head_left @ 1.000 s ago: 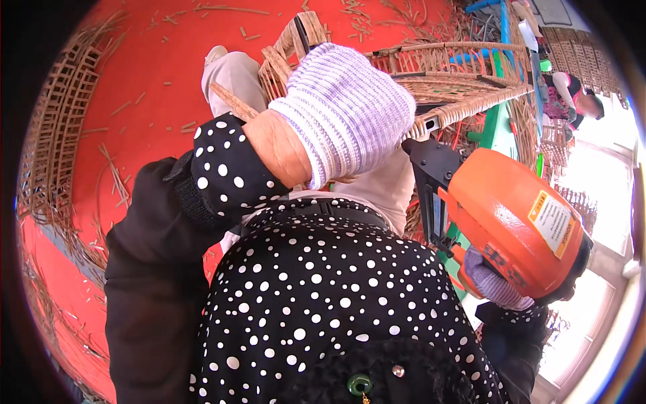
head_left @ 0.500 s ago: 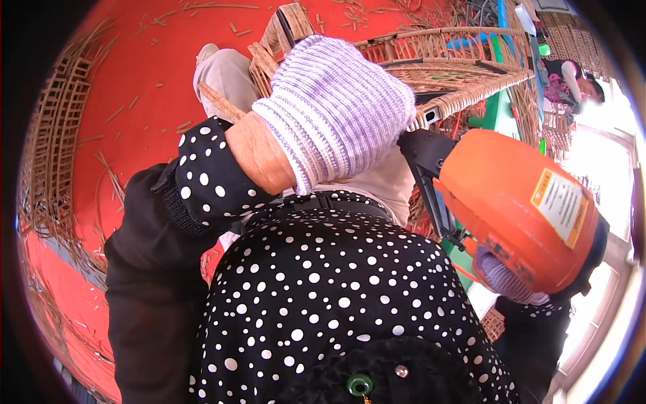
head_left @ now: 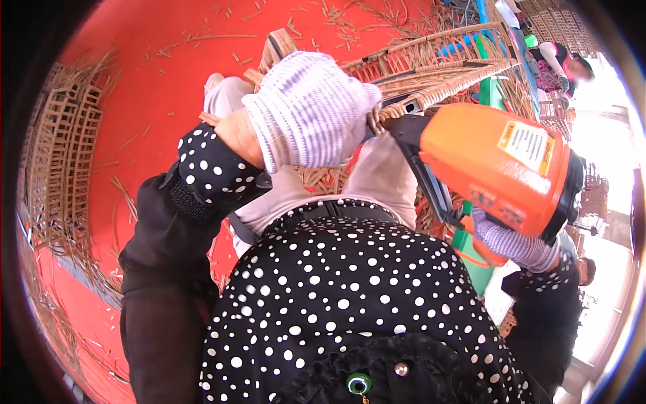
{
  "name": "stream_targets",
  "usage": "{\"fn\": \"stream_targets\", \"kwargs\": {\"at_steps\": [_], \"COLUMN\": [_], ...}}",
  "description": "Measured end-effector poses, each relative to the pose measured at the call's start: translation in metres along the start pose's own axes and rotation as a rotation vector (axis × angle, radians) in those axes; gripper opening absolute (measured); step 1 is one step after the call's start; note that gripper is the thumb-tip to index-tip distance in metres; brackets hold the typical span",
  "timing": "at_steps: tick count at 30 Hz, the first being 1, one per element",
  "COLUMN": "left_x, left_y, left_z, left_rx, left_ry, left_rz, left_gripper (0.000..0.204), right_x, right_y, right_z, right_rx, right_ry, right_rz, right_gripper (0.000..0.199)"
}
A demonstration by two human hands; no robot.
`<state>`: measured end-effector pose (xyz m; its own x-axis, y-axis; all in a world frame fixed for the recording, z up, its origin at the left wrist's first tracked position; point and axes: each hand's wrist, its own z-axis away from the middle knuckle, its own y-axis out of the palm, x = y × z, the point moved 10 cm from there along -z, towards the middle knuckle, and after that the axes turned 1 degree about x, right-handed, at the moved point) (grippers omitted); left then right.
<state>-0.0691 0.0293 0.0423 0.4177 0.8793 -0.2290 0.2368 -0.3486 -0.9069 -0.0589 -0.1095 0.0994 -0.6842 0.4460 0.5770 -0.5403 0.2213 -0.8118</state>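
My left hand (head_left: pixel 313 111), in a purple-and-white striped knit glove, is closed over the near corner of a woven wicker frame (head_left: pixel 464 71); its fingers are hidden beneath the glove's back. An end of brown woven strip (head_left: pixel 277 46) sticks up just beyond it. My right hand (head_left: pixel 515 239), gloved alike, grips the handle of an orange-and-black cordless nail gun (head_left: pixel 494 148). The gun's black nose points left, right beside the frame's corner and my left fingertips. Whether the nose touches the weave is hard to tell.
On the left stands another stack of woven lattice (head_left: pixel 64 161). Strip offcuts (head_left: pixel 336 27) litter the red floor (head_left: pixel 161 81). A green bar (head_left: pixel 479 273) runs below the nail gun. Another person (head_left: pixel 562 64) is at the far right.
My left hand has shifted left and slightly down with the frame's corner. The nail gun has come left and up, its body more level, and more of my right glove shows.
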Motion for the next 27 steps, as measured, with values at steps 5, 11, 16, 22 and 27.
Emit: {"fn": "stream_targets", "kwargs": {"at_steps": [5, 11, 16, 22, 27], "left_x": [0.003, 0.014, 0.000, 0.006, 0.017], "left_y": [-0.012, -0.018, -0.005, -0.005, -0.001], "left_z": [-0.020, -0.004, -0.018, -0.007, -0.026], "left_rx": [-0.075, -0.043, 0.037, -0.050, -0.064], "left_ry": [0.028, -0.101, -0.192, -0.245, -0.375], "left_rz": [0.167, 0.044, -0.267, -0.435, -0.394], "left_gripper": [0.023, 0.035, 0.045, 0.040, 0.035], "right_x": [-0.116, -0.306, -0.447, -0.477, -0.459], "right_y": [-0.038, -0.057, -0.084, -0.118, -0.089], "right_z": [0.072, 0.132, 0.180, 0.244, 0.394], "right_rx": [-0.309, -0.562, -0.536, -1.002, -0.791], "right_ry": [0.526, 0.907, 1.262, 1.171, 1.659], "right_rz": [-0.623, -0.154, 0.164, 0.122, 0.409], "right_gripper": [0.008, 0.034, 0.041, 0.067, 0.079]}}
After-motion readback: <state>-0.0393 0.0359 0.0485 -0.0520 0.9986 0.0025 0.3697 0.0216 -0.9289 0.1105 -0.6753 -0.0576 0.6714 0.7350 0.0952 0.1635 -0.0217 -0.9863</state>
